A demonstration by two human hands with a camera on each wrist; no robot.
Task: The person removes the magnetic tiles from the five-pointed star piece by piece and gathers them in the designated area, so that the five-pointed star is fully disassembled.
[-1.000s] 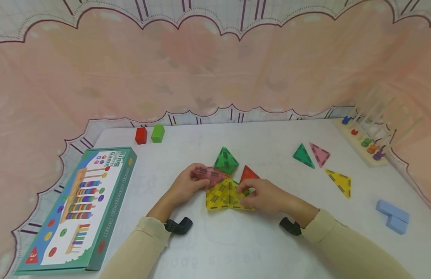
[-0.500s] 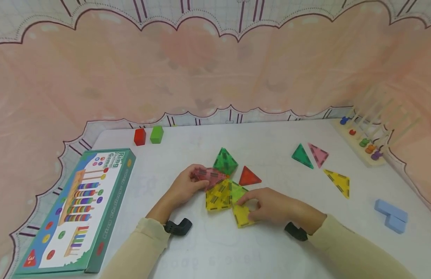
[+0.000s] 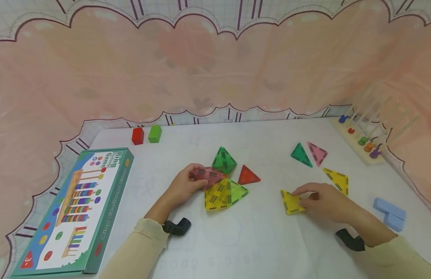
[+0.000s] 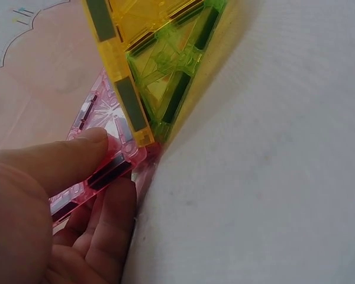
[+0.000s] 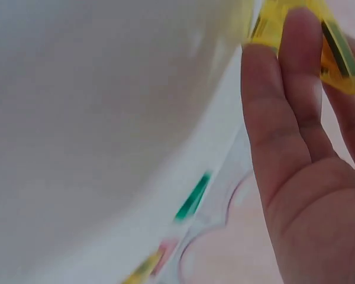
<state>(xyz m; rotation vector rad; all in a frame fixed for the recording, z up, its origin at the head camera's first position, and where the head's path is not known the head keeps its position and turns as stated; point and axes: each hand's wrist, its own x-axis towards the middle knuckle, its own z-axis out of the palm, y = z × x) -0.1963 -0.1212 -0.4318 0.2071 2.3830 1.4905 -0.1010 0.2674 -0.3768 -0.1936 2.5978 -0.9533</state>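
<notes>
My left hand (image 3: 182,186) pinches a pink translucent magnetic tile (image 3: 211,175) between thumb and fingers, which the left wrist view shows from close up. That tile meets a cluster of tiles: a green piece (image 3: 224,161) behind, a yellow one (image 3: 215,197) in front and a light green triangle (image 3: 238,192) at its right. Just right of the cluster lies a red triangle (image 3: 249,175). Well to the right, my right hand (image 3: 327,203) grips a yellow triangular magnetic tile (image 3: 290,202); in the right wrist view, fingers overlap part of this yellow tile (image 5: 342,56).
Loose green (image 3: 301,155), pink (image 3: 317,154) and yellow (image 3: 338,180) triangles lie at the right, with blue blocks (image 3: 390,214) nearer the front. A pegged wooden board (image 3: 358,145) stands far right. A game box (image 3: 96,209) lies left; red (image 3: 137,136) and green (image 3: 154,134) blocks stand behind.
My right hand has pulled a yellow triangle away from the front of the cluster and carried it right, uncovering the light green tile. My left hand keeps its hold on the pink tile.
</notes>
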